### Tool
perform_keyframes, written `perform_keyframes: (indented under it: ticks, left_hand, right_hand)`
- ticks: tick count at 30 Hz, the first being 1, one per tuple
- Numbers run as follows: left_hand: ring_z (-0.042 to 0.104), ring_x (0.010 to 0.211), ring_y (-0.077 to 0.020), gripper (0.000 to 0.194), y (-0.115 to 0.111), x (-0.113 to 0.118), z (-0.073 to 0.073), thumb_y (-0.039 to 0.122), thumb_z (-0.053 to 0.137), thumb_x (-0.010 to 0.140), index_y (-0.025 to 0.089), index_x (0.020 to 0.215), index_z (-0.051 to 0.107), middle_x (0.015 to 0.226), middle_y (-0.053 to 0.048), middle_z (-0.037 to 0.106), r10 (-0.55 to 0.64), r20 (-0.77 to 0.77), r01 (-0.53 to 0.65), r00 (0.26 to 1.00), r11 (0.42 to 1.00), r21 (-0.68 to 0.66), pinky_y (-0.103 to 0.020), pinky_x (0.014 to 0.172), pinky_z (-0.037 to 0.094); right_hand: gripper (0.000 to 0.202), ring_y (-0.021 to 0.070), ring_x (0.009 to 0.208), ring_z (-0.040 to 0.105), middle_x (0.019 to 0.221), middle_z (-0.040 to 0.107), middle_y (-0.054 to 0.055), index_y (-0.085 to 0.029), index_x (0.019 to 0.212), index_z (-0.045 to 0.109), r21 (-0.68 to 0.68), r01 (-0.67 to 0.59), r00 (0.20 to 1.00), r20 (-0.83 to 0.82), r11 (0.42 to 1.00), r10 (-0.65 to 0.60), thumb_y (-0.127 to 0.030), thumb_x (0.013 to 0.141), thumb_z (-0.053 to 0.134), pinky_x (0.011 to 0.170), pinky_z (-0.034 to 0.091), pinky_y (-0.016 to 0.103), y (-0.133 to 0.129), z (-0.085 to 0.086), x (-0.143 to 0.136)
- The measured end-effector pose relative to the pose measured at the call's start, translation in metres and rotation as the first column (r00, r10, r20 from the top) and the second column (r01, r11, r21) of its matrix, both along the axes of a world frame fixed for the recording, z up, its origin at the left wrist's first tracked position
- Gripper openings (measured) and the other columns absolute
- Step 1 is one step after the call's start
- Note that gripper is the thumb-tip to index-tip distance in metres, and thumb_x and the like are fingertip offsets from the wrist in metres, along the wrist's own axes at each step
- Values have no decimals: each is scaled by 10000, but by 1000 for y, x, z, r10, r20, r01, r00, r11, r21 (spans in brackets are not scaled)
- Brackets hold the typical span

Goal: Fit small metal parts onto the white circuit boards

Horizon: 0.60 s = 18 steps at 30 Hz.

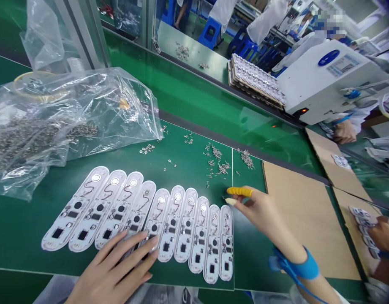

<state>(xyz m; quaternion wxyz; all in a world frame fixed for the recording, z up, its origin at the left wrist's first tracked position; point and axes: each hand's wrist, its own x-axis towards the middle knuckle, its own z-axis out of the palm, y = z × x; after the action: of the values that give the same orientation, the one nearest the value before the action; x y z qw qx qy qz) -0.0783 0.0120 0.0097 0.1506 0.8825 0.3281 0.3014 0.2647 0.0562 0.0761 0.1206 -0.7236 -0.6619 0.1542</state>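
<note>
A row of white, round-ended housings (pixel 183 252) with circuit boards, thin wires and round discs lies on the green table. My left hand (pixel 113 266) rests over the middle housings, palm down with fingers spread. To the right of the row, my right hand (pixel 256 204) is just above the table, thumb and index finger close together in a pinch. A yellow finger cot covers the index finger and a pale one the thumb. A tiny dark piece shows at their tips, too small to name. Small metal parts (pixel 224 168) lie in loose piles beyond that hand.
A clear plastic bag (pixel 86 122) full of small metal parts lies at the left. Cardboard (pixel 303 219) covers the table at right. Behind a green divider (pixel 188 101) stand stacked trays (pixel 256 80) and a white machine (pixel 327 80). Co-workers' hands (pixel 384 234) are at far right.
</note>
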Motion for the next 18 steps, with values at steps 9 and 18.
perform_keyframes:
  ticks: [9, 18]
  left_hand:
    - [534, 1180, -139, 325, -4, 2, 15, 108, 389, 972, 241, 1106, 655, 1184, 42, 657, -42, -14, 41, 999, 999, -21, -330, 1126, 259]
    - [545, 1159, -123, 321, -2, 0, 35, 168, 376, 995, 275, 1164, 627, 1226, 69, 635, -136, -135, 132, 981, 990, -43, -294, 1049, 382]
  right_hand:
    - [289, 117, 393, 481, 514, 506, 7, -248, 508, 356, 36, -75, 993, 95, 997, 71, -353, 745, 482, 373, 368, 243, 1, -14, -13]
    - [322, 171, 384, 537, 456, 572, 20, -257, 465, 379, -95, 24, 993, 119, 995, -13, -375, 698, 566, 382, 395, 281, 7, -16, -14]
